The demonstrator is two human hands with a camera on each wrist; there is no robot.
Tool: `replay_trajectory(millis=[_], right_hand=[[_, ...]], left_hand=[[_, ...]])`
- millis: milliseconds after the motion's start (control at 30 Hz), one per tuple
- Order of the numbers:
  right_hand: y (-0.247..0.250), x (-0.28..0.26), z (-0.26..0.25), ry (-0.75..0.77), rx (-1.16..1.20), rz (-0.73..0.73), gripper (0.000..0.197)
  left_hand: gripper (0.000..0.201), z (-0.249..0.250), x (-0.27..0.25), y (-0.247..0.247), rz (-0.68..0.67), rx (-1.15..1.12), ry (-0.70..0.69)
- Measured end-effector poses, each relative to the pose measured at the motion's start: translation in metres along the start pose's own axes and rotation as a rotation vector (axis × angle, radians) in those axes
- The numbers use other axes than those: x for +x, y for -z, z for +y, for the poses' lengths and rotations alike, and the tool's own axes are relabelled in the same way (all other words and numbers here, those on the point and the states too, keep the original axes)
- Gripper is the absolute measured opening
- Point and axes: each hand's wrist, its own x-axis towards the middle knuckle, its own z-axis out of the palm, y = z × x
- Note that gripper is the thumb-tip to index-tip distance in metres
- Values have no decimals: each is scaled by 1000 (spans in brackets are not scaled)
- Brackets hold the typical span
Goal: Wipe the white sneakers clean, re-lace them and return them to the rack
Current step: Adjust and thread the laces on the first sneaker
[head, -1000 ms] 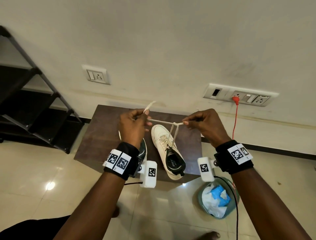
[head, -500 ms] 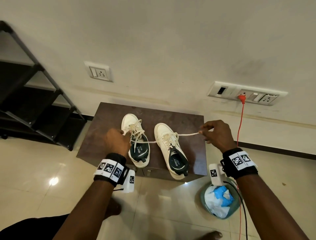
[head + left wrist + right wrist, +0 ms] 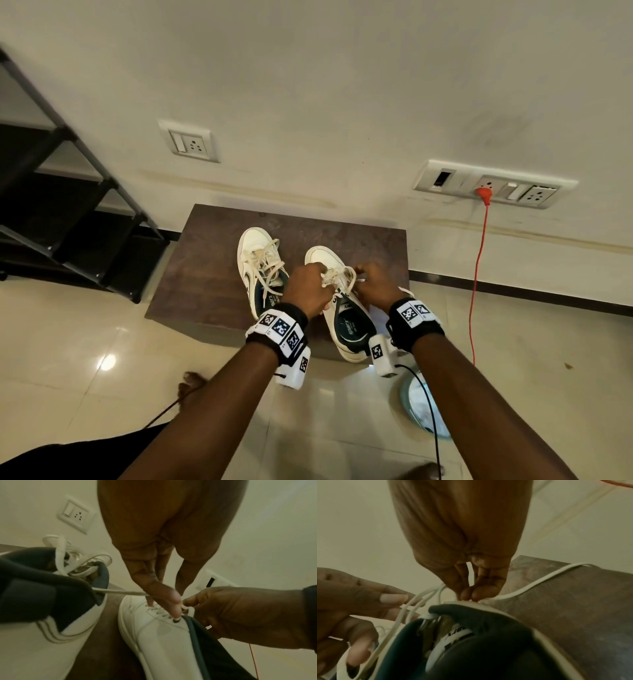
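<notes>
Sneakers, two white ones with dark linings, stand side by side on a dark brown low table set against a pale wall; a black rack stands well apart to the left. The left sneaker sits with its laces loose. Over the right sneaker, the left hand and right hand meet at the eyelets, each pinching a strand of the white lace between thumb and fingertips. A red cord hangs from a wall socket beside the table.
</notes>
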Motion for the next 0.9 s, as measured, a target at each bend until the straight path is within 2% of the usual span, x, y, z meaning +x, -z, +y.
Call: replay_trajectory(millis=[133,233,333,433,533,667,767,900], right_hand=[[4,0,-1,-62,193,55,15],[18,-6,-5,37,203,34,7],[37,-8,-3,77,210,37,13],[52,-13,-4,84,207,5,3],[59,-18,3,84,145,-3,5],[66,-25,33,41,89,40,6],[66,-30,55,-38,130,61,9],[57,-32,70,-78,146,74,10]], left_hand=[[19,6,0,9,-1,28,-97],[22,10,-7,20,54,-67,-150],[21,11,-13,32,129,-85,-173],[21,8,-14,42,189,16,-150],[19,-3,-16,46,201,108,-141],[18,-26,-21,52,242,281,-7],[23,-40,-25,51,248,412,67],[25,-42,-24,45,267,528,87]])
